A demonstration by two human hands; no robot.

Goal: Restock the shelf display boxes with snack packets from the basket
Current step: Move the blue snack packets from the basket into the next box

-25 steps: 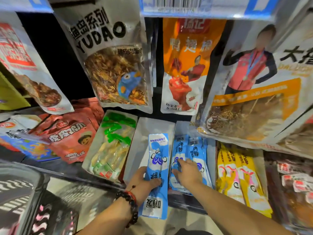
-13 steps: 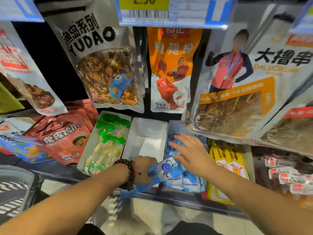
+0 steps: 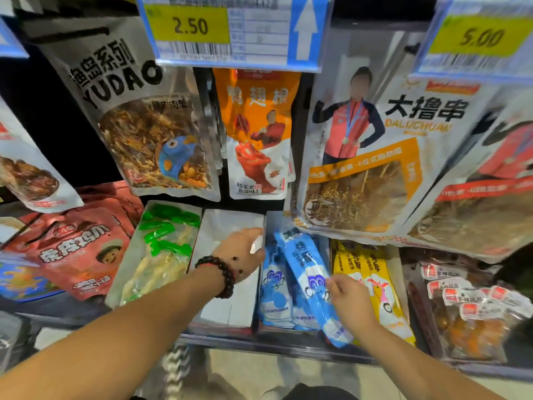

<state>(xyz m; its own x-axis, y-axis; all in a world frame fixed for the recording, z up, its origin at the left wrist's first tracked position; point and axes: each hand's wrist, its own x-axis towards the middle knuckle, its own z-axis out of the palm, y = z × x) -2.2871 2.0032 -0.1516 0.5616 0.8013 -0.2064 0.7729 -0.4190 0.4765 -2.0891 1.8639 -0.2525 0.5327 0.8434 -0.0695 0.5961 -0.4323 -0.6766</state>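
By your right fingertips (image 3: pixel 331 284), the blue packet (image 3: pixel 310 280) looks glossy plastic; beside your left fingers (image 3: pixel 253 233), the white box (image 3: pixel 230 310) looks matt card.

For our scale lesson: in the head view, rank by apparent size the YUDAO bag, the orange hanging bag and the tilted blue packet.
1. YUDAO bag
2. Orange hanging bag
3. Tilted blue packet, though it lies nearer the camera, so true size is unsure.

Blue snack packet (image 3: pixel 310 280) tilted over display box (image 3: pixel 269 219)

Yellow price tag (image 3: pixel 190 26) reading 2.50 above hanging YUDAO bag (image 3: pixel 138 116).
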